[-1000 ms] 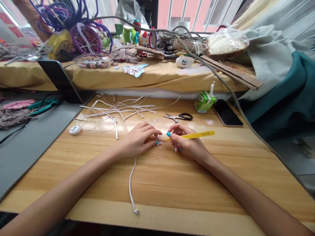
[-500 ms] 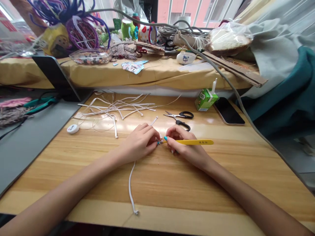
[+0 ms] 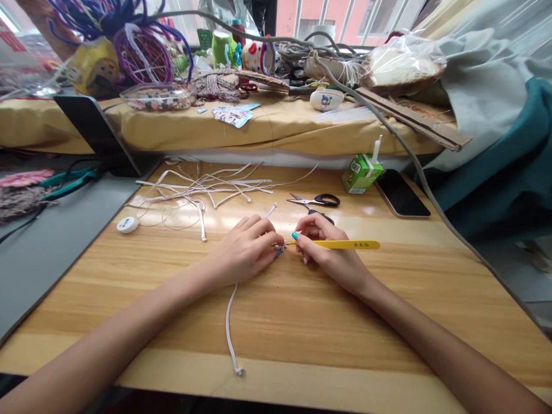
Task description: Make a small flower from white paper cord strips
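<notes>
Head: yellow tool (image 3: 340, 244) crosswise, tip leftward

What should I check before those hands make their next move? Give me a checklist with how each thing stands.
1. Right hand grips the yellow tool: ok.
2. Left hand has the small piece at its fingertips: ok.
3. Tool's tip touches the piece: cannot tell; too small.
4. Scissors closed: not ok; their handles are spread, one just beyond the right hand.
5. Green carton upright and apart from both hands: ok.
</notes>
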`<state>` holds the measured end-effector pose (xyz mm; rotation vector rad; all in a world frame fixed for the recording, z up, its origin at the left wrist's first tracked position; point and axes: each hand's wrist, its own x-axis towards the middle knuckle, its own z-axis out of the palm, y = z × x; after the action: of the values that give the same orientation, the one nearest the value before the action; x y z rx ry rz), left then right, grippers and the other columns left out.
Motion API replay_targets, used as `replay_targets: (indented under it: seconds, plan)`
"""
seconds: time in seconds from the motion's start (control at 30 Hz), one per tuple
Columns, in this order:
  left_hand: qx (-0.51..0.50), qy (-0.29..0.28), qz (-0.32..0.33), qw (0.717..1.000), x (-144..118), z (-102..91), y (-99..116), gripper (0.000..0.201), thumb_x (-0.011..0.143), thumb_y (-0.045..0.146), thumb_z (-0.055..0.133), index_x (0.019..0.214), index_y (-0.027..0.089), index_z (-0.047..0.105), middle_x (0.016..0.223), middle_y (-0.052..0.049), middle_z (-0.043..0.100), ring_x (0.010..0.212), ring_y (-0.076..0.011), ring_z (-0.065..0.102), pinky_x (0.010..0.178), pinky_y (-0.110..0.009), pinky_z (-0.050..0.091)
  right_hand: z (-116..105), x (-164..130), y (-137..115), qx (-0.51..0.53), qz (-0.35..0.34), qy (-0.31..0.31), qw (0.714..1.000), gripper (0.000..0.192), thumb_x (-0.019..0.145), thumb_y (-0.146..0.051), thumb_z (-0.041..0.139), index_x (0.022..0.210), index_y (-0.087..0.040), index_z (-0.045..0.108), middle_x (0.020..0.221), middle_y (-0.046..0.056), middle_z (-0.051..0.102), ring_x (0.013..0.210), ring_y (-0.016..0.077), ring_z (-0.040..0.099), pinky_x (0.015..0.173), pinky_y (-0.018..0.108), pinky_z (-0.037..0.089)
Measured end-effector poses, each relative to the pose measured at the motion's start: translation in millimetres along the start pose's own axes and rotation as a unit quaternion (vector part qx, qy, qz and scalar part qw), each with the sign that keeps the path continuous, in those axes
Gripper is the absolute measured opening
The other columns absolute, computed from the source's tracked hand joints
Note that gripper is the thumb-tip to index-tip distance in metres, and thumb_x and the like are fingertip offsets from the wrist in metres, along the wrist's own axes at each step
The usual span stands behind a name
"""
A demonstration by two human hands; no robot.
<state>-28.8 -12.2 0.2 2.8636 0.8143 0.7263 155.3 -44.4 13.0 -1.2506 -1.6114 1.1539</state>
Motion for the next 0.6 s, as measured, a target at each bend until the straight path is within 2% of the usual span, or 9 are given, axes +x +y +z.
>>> replay_targets:
  seconds: [0.23, 0.43, 0.6]
  plan:
    - [0.011, -0.017, 0.016, 1.000, 0.5, 0.5, -0.3, 0.015, 0.083, 0.023, 0.041, 0.086, 0.017, 0.055, 0.083, -0.004, 0.055, 0.078, -0.0154, 0.044, 0.071, -0.029, 0.037, -0.1, 0.4, 0.8, 0.000, 0.000, 0.026, 1.000, 0.009, 0.076, -0.024, 0.047, 0.083, -0.019, 0.043, 0.059, -0.004, 0.052, 0.044, 0.0070, 0.046, 0.041, 0.019, 0.036]
    - [0.007, -0.025, 0.018, 1.000, 1.7, -0.9, -0.8, 0.016, 0.084, 0.023, 0.040, 0.085, 0.017, 0.055, 0.082, -0.004, 0.057, 0.078, -0.0151, 0.045, 0.071, -0.028, 0.036, 1.2, -0.3, -0.9, -0.016, -0.007, 0.005, 1.000, 0.008, 0.076, -0.023, 0.046, 0.082, -0.019, 0.042, 0.057, -0.005, 0.050, 0.044, 0.0069, 0.046, 0.041, 0.019, 0.034]
    - [0.006, -0.029, 0.014, 0.999, 1.5, -0.8, -1.4, 0.017, 0.084, 0.023, 0.040, 0.086, 0.018, 0.056, 0.083, -0.003, 0.058, 0.079, -0.0155, 0.044, 0.071, -0.029, 0.036, 1.2, -0.1, -0.9, -0.036, -0.013, 0.010, 0.999, 0.007, 0.077, -0.023, 0.044, 0.083, -0.020, 0.041, 0.058, -0.005, 0.050, 0.044, 0.0071, 0.046, 0.043, 0.020, 0.034]
